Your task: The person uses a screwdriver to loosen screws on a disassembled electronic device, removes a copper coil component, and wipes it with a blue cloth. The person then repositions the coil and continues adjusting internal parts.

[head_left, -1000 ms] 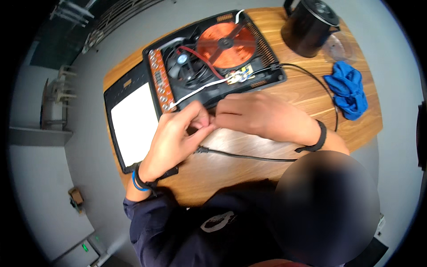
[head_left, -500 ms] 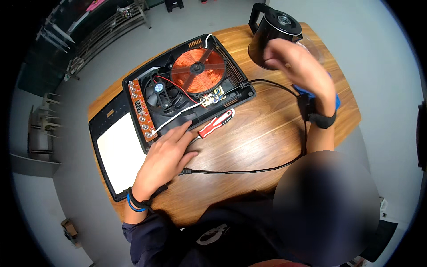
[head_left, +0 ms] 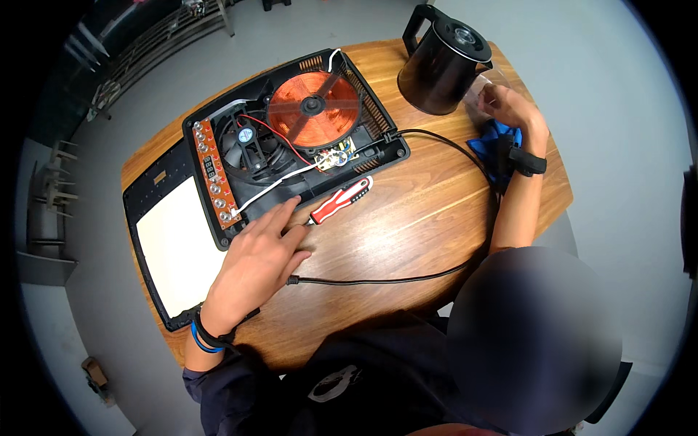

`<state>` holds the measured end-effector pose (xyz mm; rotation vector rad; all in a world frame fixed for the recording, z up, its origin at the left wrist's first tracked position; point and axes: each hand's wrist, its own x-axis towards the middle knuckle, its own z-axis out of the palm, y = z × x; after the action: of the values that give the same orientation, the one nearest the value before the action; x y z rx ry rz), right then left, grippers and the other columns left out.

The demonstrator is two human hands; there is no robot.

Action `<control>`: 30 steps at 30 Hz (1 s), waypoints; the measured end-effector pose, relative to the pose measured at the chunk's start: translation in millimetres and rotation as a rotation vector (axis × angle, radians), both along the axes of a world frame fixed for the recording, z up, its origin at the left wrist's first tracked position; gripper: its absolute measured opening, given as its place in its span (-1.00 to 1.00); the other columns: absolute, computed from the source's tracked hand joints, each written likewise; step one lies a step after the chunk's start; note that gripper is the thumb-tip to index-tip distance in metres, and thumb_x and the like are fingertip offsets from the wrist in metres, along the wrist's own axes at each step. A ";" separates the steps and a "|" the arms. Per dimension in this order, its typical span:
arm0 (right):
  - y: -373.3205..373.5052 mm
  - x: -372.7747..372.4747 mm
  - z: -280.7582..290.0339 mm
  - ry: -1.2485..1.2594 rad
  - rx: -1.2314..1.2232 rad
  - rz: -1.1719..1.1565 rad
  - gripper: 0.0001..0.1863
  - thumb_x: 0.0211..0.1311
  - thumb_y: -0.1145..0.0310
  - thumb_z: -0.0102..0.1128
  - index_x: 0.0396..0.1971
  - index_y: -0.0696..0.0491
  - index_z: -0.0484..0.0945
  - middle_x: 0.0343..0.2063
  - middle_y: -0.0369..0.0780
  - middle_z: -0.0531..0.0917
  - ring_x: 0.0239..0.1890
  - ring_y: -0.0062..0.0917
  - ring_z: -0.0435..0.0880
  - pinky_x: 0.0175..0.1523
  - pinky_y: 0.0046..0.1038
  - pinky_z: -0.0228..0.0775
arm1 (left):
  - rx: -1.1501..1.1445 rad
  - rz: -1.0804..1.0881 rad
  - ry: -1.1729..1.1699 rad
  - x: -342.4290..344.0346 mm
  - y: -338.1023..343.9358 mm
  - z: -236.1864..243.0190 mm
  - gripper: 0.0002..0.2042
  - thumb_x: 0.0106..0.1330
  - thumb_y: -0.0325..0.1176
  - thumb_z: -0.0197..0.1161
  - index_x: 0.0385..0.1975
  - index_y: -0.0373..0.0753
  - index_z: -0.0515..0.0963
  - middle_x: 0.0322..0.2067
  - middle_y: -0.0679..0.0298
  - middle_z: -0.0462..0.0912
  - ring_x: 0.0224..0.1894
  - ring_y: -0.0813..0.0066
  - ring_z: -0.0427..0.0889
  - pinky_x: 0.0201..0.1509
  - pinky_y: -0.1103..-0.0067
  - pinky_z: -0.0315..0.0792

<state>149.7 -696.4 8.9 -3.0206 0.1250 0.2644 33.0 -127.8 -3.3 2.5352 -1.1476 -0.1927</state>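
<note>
Right hand: moved since the earlier frame from across the front of the black kettle to just beside the spout, over the clear dish; narrow, with fingers curled inward; cannot tell if pinching something small.
Wristbands: black and blue, worn together on the left wrist.
Left hand: staying at the near edge of the open cooker; palm down, fingers wide, gripping nothing visible.
Power cord: black, with one end just beside the left thumb; running rightward along the table and curving away.
Screwdriver: red, white and black at the handle; lying beside the cooker's near edge, with shaft mostly hidden under the left hand.
Cover panel: black-framed and cream-faced, lying flat left of the cooker.
Control strip: orange, set along the cooker's left side.
Circuit board: joined to a white wire and a red one.
Fan: black, between strip and coil.
Copper coil: round, exposed toward the far side.
Blue cloth: bunched, partly hidden by the right wrist.
Kettle: upright near the table's far right corner.
Metal rack: well beyond the table.
</note>
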 end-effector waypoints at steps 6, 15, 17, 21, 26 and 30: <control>11.1 -6.0 10.0 0.000 -0.136 0.002 -0.85 0.60 0.39 0.38 0.00 0.13 0.73 -0.02 -0.08 0.92 0.05 -0.18 0.88 0.19 -0.19 0.71 | -0.006 -0.008 -0.007 1.2 -1.0 2.3 -0.68 0.48 -0.25 0.57 0.03 -0.33 0.72 0.55 -0.20 0.56 0.47 -0.26 0.66 0.50 0.10 0.62; 129.4 -23.9 40.2 -0.419 0.048 0.493 -0.91 0.48 0.51 0.44 -0.15 0.08 0.67 0.14 -0.14 0.78 0.18 -0.13 0.79 0.23 -0.22 0.68 | -0.026 -0.026 -0.018 1.3 6.1 -5.2 -0.68 0.54 -0.21 0.52 0.09 -0.31 0.74 0.54 -0.20 0.56 0.50 -0.26 0.63 0.54 0.11 0.58; 140.2 -13.9 26.2 -0.664 -0.061 0.645 -0.93 0.44 0.49 0.44 -0.16 0.02 0.76 0.44 -0.21 0.67 0.55 -0.10 0.57 0.58 -0.05 0.50 | -0.030 -0.045 -0.022 3.5 6.5 -8.1 -0.68 0.55 -0.20 0.51 0.09 -0.31 0.74 0.55 -0.19 0.56 0.51 -0.25 0.62 0.55 0.11 0.57; 140.3 9.4 -4.2 -0.680 -0.423 0.476 -0.88 0.24 0.40 0.54 -0.25 -0.13 0.90 0.51 -0.28 0.66 0.79 -0.06 0.25 0.64 0.50 0.18 | -0.020 -0.045 -0.042 0.8 7.6 -9.5 -0.68 0.56 -0.20 0.51 0.09 -0.32 0.74 0.57 -0.17 0.53 0.53 -0.22 0.61 0.55 0.12 0.57; 113.4 47.6 -14.9 -0.653 -0.516 0.551 -0.93 0.16 0.33 0.59 -0.40 -0.24 0.88 0.50 -0.33 0.66 0.82 -0.15 0.22 0.64 0.39 0.21 | 0.000 -0.045 -0.068 -2.5 7.3 -11.8 -0.66 0.55 -0.20 0.52 0.10 -0.34 0.74 0.60 -0.15 0.50 0.52 -0.19 0.62 0.53 0.12 0.58; 101.3 73.6 -16.5 -0.624 -0.519 0.517 -0.90 0.15 0.34 0.59 -0.44 -0.26 0.86 0.50 -0.36 0.66 0.83 -0.18 0.19 0.64 0.37 0.21 | -0.011 -0.044 -0.077 -3.4 8.6 -13.0 -0.64 0.54 -0.20 0.53 0.10 -0.37 0.76 0.60 -0.16 0.49 0.53 -0.18 0.62 0.55 0.13 0.58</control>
<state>223.4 -595.2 -7.6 -3.3940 -0.7471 -0.7950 29.6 -119.2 -16.3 2.5296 -1.2300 -0.1001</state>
